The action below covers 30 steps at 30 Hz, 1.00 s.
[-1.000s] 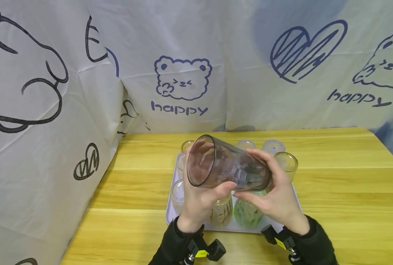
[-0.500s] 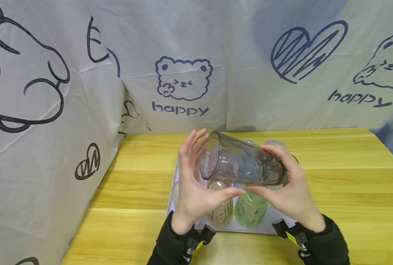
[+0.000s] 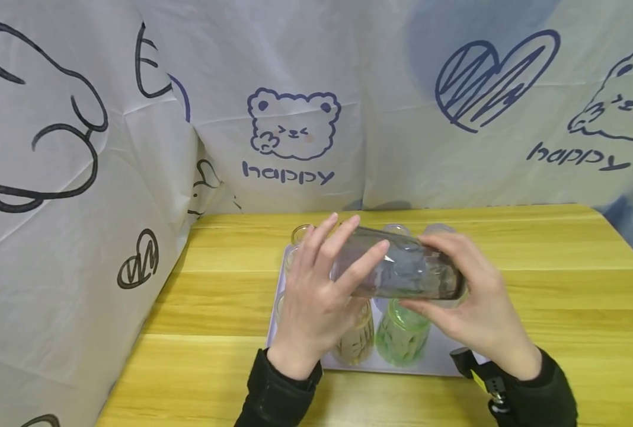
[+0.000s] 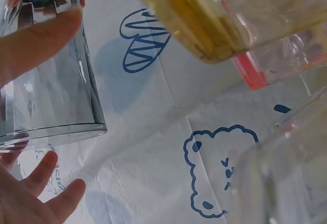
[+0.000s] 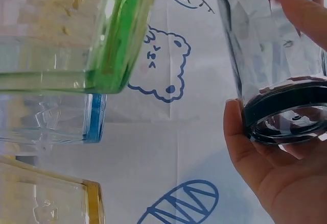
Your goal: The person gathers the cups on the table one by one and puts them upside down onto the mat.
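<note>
A tall smoky-grey drinking glass lies sideways in the air above a tray, its mouth toward the left. My right hand grips it near the thick base, thumb below and fingers over the top. In the right wrist view that dark base rests against the palm. My left hand is at the mouth end, back of the hand showing, fingers spread and fairly straight. The left wrist view has its fingertips close to the rim; whether they touch is unclear. Below stand an amber glass and a green glass.
The pale lilac tray sits on a wood-grain table. More glasses stand on it, partly hidden by my hands, including a clear one at the back. A white printed cloth hangs behind and to the left.
The glass has shifted right and turned more level, its mouth now hidden. My left hand let go, opened beside the rim, then turned its back to the view. My right hand keeps its hold.
</note>
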{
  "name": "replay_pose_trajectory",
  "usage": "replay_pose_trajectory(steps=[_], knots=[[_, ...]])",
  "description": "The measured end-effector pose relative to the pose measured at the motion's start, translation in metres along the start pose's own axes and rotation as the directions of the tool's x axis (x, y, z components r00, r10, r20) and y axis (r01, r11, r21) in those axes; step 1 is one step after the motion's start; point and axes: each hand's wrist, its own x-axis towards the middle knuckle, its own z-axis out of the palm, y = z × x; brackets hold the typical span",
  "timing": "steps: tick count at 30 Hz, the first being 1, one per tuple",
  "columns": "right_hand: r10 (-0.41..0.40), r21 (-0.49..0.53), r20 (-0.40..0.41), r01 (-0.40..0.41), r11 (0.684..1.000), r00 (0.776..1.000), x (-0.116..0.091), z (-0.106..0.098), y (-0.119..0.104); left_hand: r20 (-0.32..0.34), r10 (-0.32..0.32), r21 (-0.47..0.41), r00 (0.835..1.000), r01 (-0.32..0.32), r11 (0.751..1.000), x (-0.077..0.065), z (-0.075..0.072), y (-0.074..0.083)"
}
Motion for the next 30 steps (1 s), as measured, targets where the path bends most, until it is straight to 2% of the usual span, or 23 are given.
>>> replay_pose_trajectory(steps=[5,10,14,16,18,22,24,26,30], knots=[[0.073,-0.064,0.087,-0.067,0.996,0.994,-0.002,-0.003,-0.004,-0.002,0.030,0.017,1.000,-0.030,0.999,0.000,0.002,-0.002],[0.070,-0.053,0.080,-0.066,0.996,0.994,-0.003,-0.002,-0.004,-0.021,0.043,0.021,0.999,-0.042,0.999,0.000,0.004,-0.003],[0.032,0.038,0.032,-0.033,0.999,0.999,-0.002,-0.001,-0.003,-0.041,0.041,0.017,0.998,-0.040,0.999,0.000,0.005,-0.003],[0.019,0.125,0.000,-0.019,0.992,1.000,-0.001,0.000,-0.002,-0.059,0.031,-0.002,0.998,-0.031,1.000,0.000,0.006,-0.003],[0.016,0.242,-0.033,-0.008,0.970,0.999,-0.001,0.001,-0.001,-0.081,0.016,-0.036,0.997,-0.019,0.999,-0.001,0.007,-0.003],[0.020,0.451,-0.104,0.029,0.892,0.994,-0.001,0.004,0.001,-0.120,-0.018,-0.123,0.993,0.003,0.992,-0.001,0.009,-0.002],[0.023,0.548,-0.120,0.047,0.835,0.992,0.000,0.005,0.001,-0.125,-0.030,-0.166,0.992,0.009,0.986,0.000,0.010,0.000],[0.030,0.645,-0.117,0.053,0.762,0.993,0.000,0.007,-0.001,-0.122,-0.043,-0.205,0.992,0.018,0.979,0.000,0.011,0.002],[0.023,0.807,-0.102,0.069,0.587,0.995,0.002,0.013,-0.007,-0.105,-0.061,-0.273,0.993,0.030,0.962,0.001,0.013,0.009]])
